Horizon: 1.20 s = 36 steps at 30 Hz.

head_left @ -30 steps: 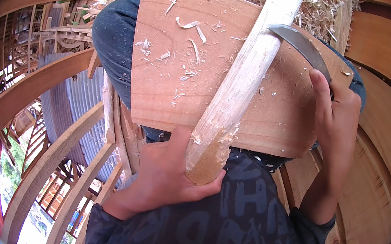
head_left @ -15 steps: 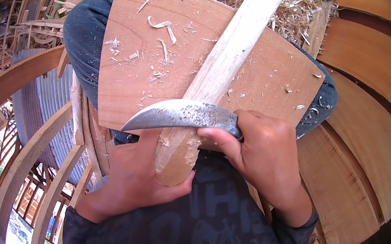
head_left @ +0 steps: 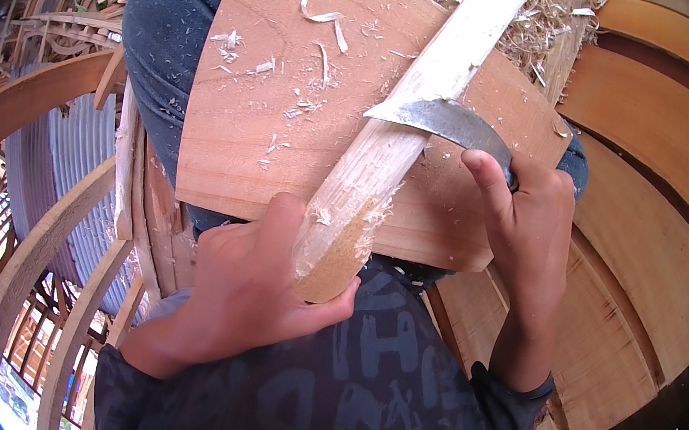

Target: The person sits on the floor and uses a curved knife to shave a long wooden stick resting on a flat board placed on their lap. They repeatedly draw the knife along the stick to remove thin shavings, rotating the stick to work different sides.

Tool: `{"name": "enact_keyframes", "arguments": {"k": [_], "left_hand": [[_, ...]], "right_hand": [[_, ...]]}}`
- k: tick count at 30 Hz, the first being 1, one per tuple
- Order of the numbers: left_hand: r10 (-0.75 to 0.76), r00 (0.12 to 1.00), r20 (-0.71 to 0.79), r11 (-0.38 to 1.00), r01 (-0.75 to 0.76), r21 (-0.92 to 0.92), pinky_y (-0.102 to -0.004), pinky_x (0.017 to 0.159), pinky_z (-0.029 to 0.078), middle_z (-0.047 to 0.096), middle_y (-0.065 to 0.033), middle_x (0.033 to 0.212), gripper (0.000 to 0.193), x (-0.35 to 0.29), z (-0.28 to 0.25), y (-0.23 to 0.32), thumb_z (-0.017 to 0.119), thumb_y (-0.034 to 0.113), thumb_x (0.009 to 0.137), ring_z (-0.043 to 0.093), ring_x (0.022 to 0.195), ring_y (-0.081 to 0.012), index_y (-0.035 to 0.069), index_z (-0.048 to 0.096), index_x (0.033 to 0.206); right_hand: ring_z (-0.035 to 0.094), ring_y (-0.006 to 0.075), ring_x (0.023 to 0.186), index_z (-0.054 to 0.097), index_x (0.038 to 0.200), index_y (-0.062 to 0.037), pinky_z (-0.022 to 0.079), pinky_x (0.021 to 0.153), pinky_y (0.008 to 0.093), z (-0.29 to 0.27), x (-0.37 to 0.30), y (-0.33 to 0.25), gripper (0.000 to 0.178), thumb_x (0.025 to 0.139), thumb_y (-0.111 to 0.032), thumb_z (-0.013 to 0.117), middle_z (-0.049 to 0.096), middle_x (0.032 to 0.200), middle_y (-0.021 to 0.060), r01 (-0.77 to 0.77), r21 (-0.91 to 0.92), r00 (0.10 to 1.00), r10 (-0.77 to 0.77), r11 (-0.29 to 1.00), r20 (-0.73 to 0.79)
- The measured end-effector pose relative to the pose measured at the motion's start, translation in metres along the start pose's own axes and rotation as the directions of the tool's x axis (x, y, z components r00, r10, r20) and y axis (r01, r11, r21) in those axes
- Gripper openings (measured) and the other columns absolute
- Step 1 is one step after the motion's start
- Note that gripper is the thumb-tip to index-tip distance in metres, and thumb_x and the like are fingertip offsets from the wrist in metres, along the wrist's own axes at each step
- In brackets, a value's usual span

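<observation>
Brown wood board (head_left: 253,146) lies across person's lap. Pale stick (head_left: 367,164) runs diag. over board, butt overhanging board's near edge, other end past far edge. L hand (head_left: 245,276) at board's near edge, fingers & thumb clamped round stick's butt; some fingertips hidden. R hand (head_left: 533,218) by board's rt edge, fingers closed on curved knife (head_left: 461,126), handle mostly hidden; blade lies across stick, approx. mid-board. Thin shavings (head_left: 325,17) on board's far lt part.
</observation>
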<state>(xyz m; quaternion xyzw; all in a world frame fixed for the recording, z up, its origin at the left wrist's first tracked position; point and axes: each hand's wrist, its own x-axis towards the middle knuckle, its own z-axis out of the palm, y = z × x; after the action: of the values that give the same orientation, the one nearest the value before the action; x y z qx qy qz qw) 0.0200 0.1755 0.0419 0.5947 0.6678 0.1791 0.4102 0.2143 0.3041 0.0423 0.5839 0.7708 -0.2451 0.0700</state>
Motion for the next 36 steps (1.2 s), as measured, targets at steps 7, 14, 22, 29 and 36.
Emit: {"name": "enact_keyframes", "arguments": {"k": [7, 14, 22, 29, 36], "left_hand": [[0.026, 0.998, -0.064, 1.0, -0.025, 0.018, -0.033, 0.045, 0.045, 0.054, -0.0086, 0.058, 0.056, 0.002, 0.0, -0.003, 0.078, 0.034, 0.061, 0.06, 0.05, -0.0249, 0.0, 0.046, 0.093], [0.009, 0.998, -0.056, 0.999, -0.011, -0.03, -0.0333, 0.045, 0.045, 0.054, -0.0082, 0.056, 0.056, -0.006, -0.003, -0.005, 0.076, 0.036, 0.063, 0.059, 0.048, -0.0252, 0.001, 0.046, 0.095], [-0.027, 0.997, 0.069, 0.999, 0.028, -0.019, -0.035, 0.051, 0.048, 0.059, -0.0129, 0.068, 0.061, -0.007, -0.001, -0.001, 0.078, 0.035, 0.063, 0.063, 0.058, -0.029, -0.001, 0.044, 0.1], [0.033, 0.997, -0.071, 0.999, -0.036, -0.034, -0.0324, 0.044, 0.045, 0.056, -0.0079, 0.057, 0.058, -0.008, -0.001, -0.007, 0.076, 0.043, 0.066, 0.06, 0.049, -0.0249, 0.002, 0.047, 0.096], [-0.075, 0.976, 0.205, 0.93, 0.143, -0.339, -0.0316, 0.069, 0.049, 0.063, -0.0155, 0.083, 0.065, -0.005, -0.013, -0.013, 0.079, 0.032, 0.067, 0.066, 0.079, -0.0249, -0.001, 0.044, 0.111]], "right_hand": [[0.054, 0.0355, 0.047, 0.058, 0.058, 0.0023, 0.04, 0.045, 0.0393, 0.003, 0.007, 0.0, 0.063, 0.078, -0.057, 0.06, 0.05, 0.049, 0.0196, -0.009, -0.077, 0.998, 0.004, 0.997, -0.07], [0.046, 0.0247, 0.041, 0.056, 0.058, 0.0051, 0.035, 0.042, 0.0363, 0.006, 0.028, 0.041, 0.065, 0.085, -0.054, 0.056, 0.042, 0.045, 0.0164, -0.087, 0.012, 0.941, 0.086, 0.996, -0.328], [0.038, 0.0129, 0.042, 0.053, 0.058, 0.0064, 0.034, 0.043, 0.0345, 0.011, -0.014, -0.006, 0.063, 0.087, -0.05, 0.056, 0.032, 0.045, 0.0093, 0.041, 0.054, 0.989, -0.032, 0.998, -0.146], [0.037, 0.0119, 0.046, 0.045, 0.053, 0.0016, 0.031, 0.044, 0.0324, -0.005, 0.039, 0.052, 0.067, 0.088, -0.054, 0.051, 0.033, 0.046, 0.0029, -0.312, 0.145, 0.92, 0.337, 0.939, -0.201], [0.028, 0.0078, 0.051, 0.039, 0.054, -0.0009, 0.021, 0.044, 0.03, 0.021, -0.006, 0.07, 0.06, 0.093, -0.045, 0.051, 0.032, 0.05, -0.0019, -0.213, 0.385, 0.944, 0.291, 0.898, -0.158]]}}
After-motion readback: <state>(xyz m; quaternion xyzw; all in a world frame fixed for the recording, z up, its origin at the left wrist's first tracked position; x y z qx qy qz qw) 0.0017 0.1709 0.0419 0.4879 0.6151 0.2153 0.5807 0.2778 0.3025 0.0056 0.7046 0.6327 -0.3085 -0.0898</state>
